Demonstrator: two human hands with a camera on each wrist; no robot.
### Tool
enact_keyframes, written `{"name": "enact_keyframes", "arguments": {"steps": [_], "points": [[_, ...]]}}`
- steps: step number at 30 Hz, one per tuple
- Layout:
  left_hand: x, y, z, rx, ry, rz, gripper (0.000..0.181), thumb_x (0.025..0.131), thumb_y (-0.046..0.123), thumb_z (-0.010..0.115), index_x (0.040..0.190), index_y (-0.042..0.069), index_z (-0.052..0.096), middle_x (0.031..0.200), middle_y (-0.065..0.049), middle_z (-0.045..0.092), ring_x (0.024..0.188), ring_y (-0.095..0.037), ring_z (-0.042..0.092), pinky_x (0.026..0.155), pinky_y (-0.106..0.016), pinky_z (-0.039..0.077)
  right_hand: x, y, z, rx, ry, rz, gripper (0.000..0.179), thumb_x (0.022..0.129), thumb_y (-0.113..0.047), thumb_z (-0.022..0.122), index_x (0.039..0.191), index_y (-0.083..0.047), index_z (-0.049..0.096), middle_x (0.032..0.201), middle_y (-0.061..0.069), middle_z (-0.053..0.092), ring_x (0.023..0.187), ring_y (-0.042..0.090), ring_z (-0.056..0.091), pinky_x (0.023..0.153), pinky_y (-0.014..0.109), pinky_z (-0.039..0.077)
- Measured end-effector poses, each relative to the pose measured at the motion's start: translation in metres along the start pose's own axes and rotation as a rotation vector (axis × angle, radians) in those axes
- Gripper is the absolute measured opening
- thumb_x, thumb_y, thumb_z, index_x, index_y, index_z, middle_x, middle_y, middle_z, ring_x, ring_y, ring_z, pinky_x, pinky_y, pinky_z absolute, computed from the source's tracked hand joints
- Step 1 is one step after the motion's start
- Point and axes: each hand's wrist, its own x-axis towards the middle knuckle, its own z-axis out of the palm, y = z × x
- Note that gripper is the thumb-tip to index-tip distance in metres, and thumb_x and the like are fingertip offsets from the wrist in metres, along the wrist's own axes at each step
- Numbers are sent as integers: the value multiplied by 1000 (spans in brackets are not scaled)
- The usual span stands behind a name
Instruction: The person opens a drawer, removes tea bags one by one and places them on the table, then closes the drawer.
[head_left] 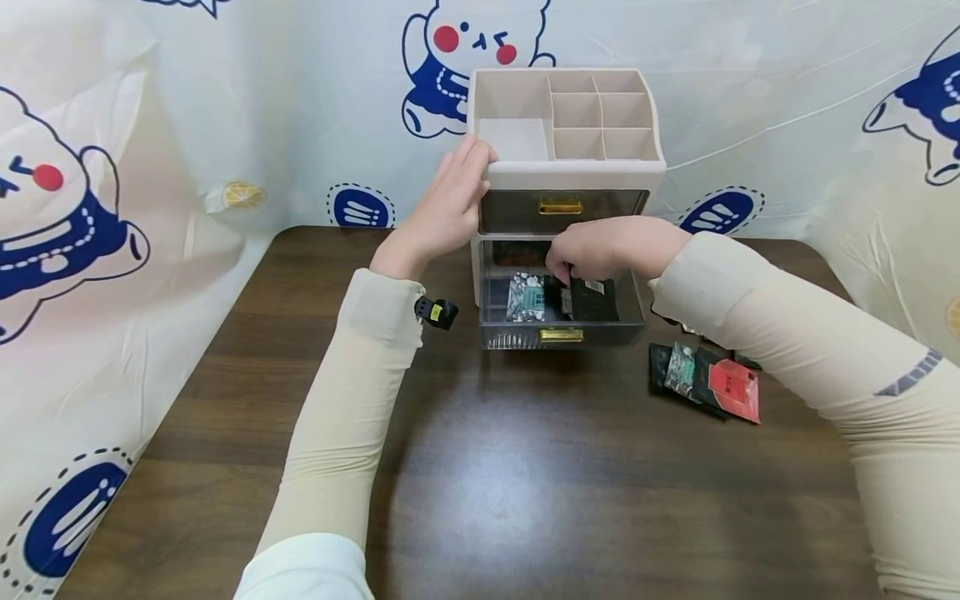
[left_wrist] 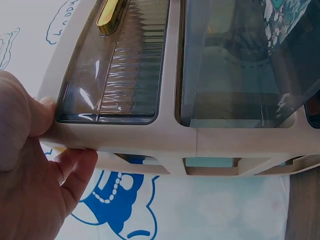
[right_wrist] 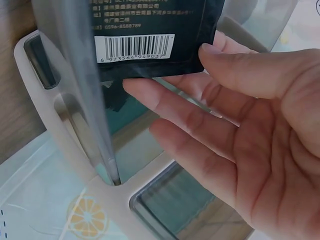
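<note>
A cream storage box [head_left: 573,177] with smoky clear drawers stands against the backdrop. My left hand [head_left: 450,196] holds its upper left edge, with the thumb on the front and fingers around the side in the left wrist view. The lower drawer [head_left: 517,337] is pulled out. Inside it, my right hand [head_left: 600,248] pinches the edge of a flat black packet [right_wrist: 155,20] between thumb and fingers. A barcode shows on that packet in the right wrist view. Left of it in the drawer lies a silver-and-green patterned packet [head_left: 527,298].
Several packets, among them a black and red packet [head_left: 735,385], lie on the brown table [head_left: 480,475] right of the drawer, partly under my right sleeve. The upper drawer [head_left: 525,212] is closed. Open compartments [head_left: 577,108] top the box. A printed cloth hangs behind.
</note>
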Motion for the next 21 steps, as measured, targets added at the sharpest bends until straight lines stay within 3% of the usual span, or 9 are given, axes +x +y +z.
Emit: {"name": "enact_keyframes", "arguments": {"steps": [10, 21], "points": [[1, 1, 0, 18, -5, -2, 20, 100, -2, 38, 120, -2, 43, 119, -13, 39, 108, -29, 34, 99, -36, 30, -7, 0, -3, -16, 88, -43, 33, 94, 11, 41, 86, -8, 67, 93, 9, 66, 76, 22, 52, 72, 34, 44], [-1, 1, 0, 10, 4, 3, 22, 100, -3, 40, 121, 1, 44, 119, -12, 41, 108, -28, 34, 100, -37, 31, -15, 11, -9, 56, 158, -199, 33, 93, 13, 40, 83, -7, 65, 82, 8, 60, 74, 20, 44, 74, 36, 39]]}}
